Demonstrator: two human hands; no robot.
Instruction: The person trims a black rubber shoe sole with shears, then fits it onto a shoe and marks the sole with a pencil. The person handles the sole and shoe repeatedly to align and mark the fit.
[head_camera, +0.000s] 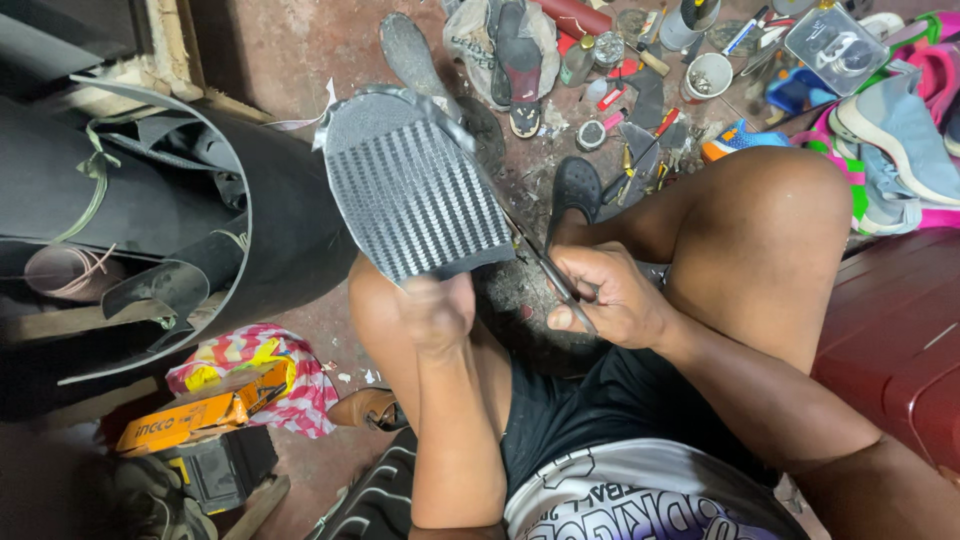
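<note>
— Left hand (437, 312)? 
— Clenched on the near edge of the sole (415, 190), held up over the left knee, ribbed face toward the camera.
— Right hand (605, 297)? 
— Closed around scissors (548, 268), blades at the sole's right edge.
— Handling of the sole? 
— Probably light, thin and flexible: a rubbery sheet, edge curling at the top. Ribbed tread likely good for grip, not slippery. Best pinched at the straight near edge, well away from the blades.
— Containers, near to far? 
— Orange box (200, 410) on the floor at left, closed, contents hidden. Farther off, white cup (708, 76) with small bits inside, too small to tell. Beyond, clear plastic box (836, 47) with a dark round item. Black sheet roll (270, 230) at left, strips and scraps tucked inside.
</note>
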